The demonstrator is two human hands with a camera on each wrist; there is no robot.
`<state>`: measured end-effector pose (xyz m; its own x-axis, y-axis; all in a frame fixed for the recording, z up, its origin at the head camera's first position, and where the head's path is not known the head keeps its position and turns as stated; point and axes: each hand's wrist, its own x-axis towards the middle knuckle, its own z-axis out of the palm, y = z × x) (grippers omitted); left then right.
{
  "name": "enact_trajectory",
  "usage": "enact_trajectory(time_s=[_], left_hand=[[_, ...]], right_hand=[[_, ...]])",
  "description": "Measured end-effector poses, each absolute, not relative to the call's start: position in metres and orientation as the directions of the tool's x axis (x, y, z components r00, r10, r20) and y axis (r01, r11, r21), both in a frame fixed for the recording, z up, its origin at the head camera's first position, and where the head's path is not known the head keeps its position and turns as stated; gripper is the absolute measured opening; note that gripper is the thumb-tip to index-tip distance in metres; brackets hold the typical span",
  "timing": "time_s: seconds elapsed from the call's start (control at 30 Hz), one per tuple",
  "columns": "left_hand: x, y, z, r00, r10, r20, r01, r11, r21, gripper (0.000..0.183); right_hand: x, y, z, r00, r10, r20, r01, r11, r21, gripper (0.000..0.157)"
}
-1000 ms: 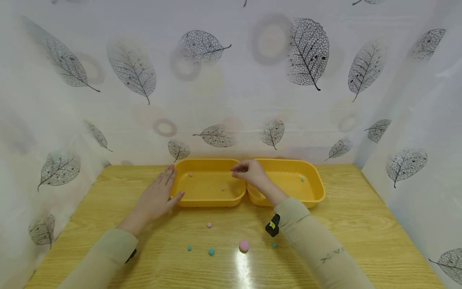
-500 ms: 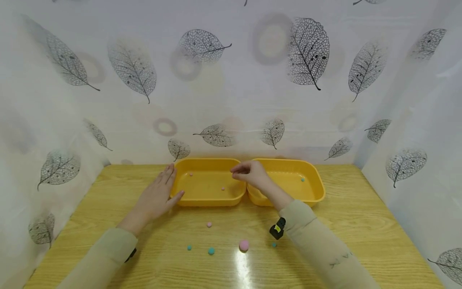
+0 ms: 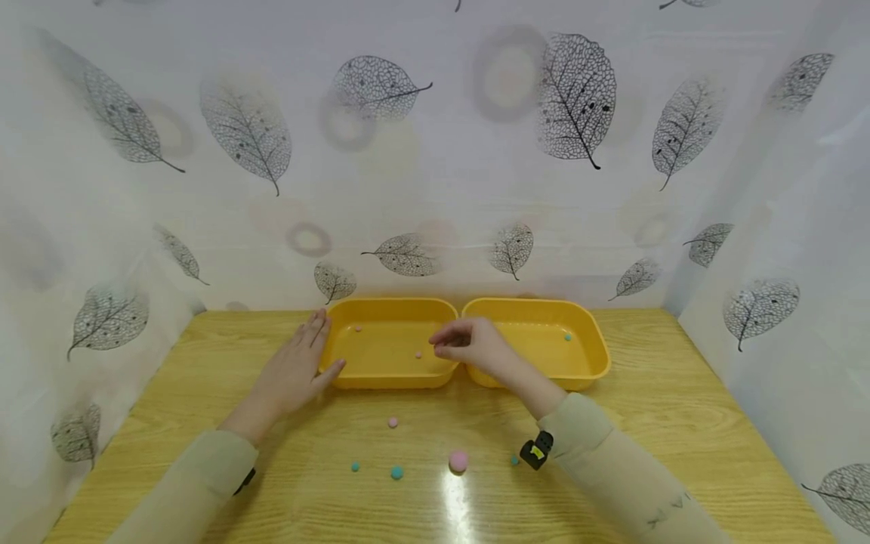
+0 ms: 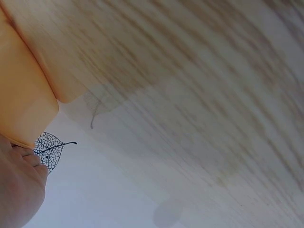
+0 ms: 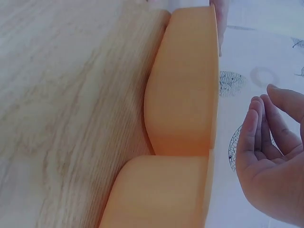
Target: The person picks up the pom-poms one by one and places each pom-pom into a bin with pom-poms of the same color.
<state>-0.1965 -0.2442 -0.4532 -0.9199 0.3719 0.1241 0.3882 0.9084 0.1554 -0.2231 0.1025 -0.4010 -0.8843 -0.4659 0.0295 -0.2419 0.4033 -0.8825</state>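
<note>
Two tiny pink balls [image 3: 418, 355] lay well apart on the floor of the left yellow tray [image 3: 389, 381], while one tiny teal ball [image 3: 568, 338] sat toward the right end of the right yellow tray [image 3: 530, 308], just beside it. And there hung the right hand [image 3: 472, 344], over the left tray's right end, fingers bent, thumb a narrow gap from their tips, nothing to be seen between them! The left hand [image 3: 292, 370] lay flat at that tray's left end, thumb spread, seemingly steadying it. Nearer, on the wooden table [image 3: 646, 423], waited a small pink ball [image 3: 393, 422], a larger pink ball [image 3: 458, 462] and three teal balls [image 3: 397, 472]. Sorting by colour, I reckoned, with a pink drop just finishing; the next move called for the right hand to reach nearer and pinch another ball, gently, lest it roll. Behind everything hung a leaf-printed cloth [image 3: 442, 174].
</note>
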Motion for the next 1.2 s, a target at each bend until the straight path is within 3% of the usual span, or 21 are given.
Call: enact_trajectory(time_s=[0.87,1.2], left_hand=[[-0.195,-0.243,-0.451,-0.919,0.375,0.125,0.392,0.905,0.166,0.080],[-0.194,-0.242,-0.449,-0.922,0.369,0.117,0.384,0.908,0.166,0.080]], right_hand=[[-0.166,0.124,-0.428,-0.775,-0.629,0.057,-0.351,0.353,-0.868,0.017],[-0.156,0.136,-0.448,-0.763,-0.646,0.022,-0.316,0.344,-0.884,0.018]])
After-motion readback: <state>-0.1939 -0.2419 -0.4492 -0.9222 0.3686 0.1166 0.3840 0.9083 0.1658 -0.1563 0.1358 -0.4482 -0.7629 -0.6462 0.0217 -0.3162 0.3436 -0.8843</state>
